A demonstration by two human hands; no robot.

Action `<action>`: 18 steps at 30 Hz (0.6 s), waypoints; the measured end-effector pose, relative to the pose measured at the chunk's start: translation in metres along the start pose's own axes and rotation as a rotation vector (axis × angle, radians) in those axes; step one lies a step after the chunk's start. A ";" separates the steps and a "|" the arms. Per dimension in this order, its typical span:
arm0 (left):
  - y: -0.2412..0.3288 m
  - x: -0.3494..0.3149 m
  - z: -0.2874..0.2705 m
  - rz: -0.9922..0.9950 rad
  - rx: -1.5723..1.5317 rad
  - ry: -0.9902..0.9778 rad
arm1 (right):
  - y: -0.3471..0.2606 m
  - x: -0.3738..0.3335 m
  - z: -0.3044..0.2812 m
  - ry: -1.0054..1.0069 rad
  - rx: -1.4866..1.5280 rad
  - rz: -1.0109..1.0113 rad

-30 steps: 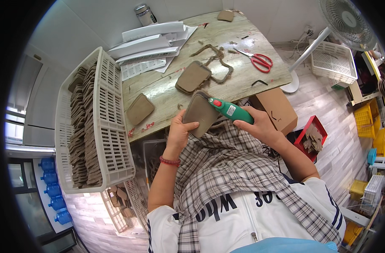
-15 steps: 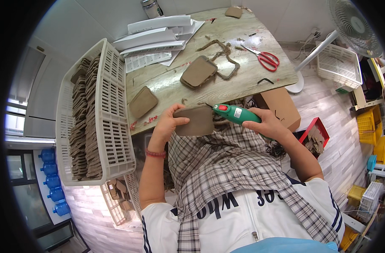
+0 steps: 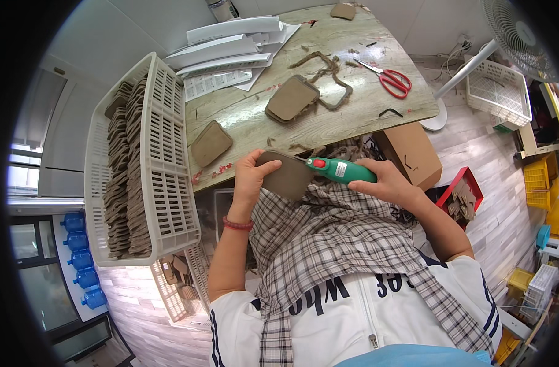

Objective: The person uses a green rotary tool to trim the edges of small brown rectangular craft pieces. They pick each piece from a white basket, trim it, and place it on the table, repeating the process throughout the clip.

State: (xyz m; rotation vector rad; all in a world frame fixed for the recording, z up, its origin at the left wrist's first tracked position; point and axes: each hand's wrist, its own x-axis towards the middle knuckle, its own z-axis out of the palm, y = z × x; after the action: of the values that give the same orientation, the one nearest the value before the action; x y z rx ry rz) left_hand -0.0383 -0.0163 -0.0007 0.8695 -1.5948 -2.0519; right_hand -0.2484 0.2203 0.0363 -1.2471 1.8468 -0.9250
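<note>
Before us a wood-patterned worktop carries the clutter, set against pale walls over a grey-white plank floor. On its left, curled white papers lie in a heap; across from them we see red-handled scissors with their blades apart, and a small bent black rod near the edge. Between them lie fuzzy brown strips beside a small pile of tan pads, with a loose pad closer to us. A white slatted crate, packed with two rows of brown pieces, stands close along the left side — it hems in that end. On the right, a cardboard box takes up the floor by the worktop's corner, a red box of tan scraps just beyond it, and a white fan rises behind. Our left hand pinches a brown pad, thumb on its face, just short of the worktop's near edge and above our checked apron. Our right hand wraps a green tool, its tip at the pad's upper right corner — whether touching, we cannot tell.
</note>
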 end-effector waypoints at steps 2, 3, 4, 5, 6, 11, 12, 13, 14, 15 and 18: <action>-0.001 0.000 0.003 -0.010 0.023 -0.038 | -0.002 0.002 0.002 0.000 -0.010 -0.002; -0.001 0.000 0.005 -0.032 0.027 -0.056 | -0.001 0.003 0.003 0.005 -0.006 -0.005; 0.001 0.000 0.007 -0.053 0.031 -0.074 | -0.001 0.003 0.004 0.010 -0.003 -0.009; 0.003 -0.001 0.010 -0.074 0.036 -0.090 | -0.002 0.005 0.005 0.012 0.007 -0.010; 0.003 -0.001 0.011 -0.076 0.041 -0.111 | -0.005 0.006 0.006 0.014 0.016 -0.010; 0.007 -0.001 0.011 -0.155 0.066 -0.203 | -0.015 0.021 0.009 -0.034 0.050 0.000; 0.008 -0.002 0.013 -0.159 0.063 -0.208 | -0.018 0.025 0.011 -0.040 0.063 -0.003; 0.010 -0.002 0.013 -0.163 0.060 -0.214 | -0.021 0.029 0.014 -0.046 0.075 -0.007; 0.005 0.001 0.008 -0.140 0.066 -0.220 | -0.021 0.032 0.018 -0.025 0.117 -0.054; 0.005 0.005 -0.002 -0.085 0.043 -0.128 | -0.021 0.034 0.020 0.018 0.115 -0.050; 0.012 0.021 -0.063 0.074 -0.060 0.146 | -0.021 0.028 0.016 0.072 0.280 0.109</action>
State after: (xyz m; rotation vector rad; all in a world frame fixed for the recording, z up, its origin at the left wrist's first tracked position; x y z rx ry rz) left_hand -0.0110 -0.0780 -0.0040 0.9030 -1.4584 -1.9292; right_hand -0.2339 0.1852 0.0419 -0.9447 1.7495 -1.1355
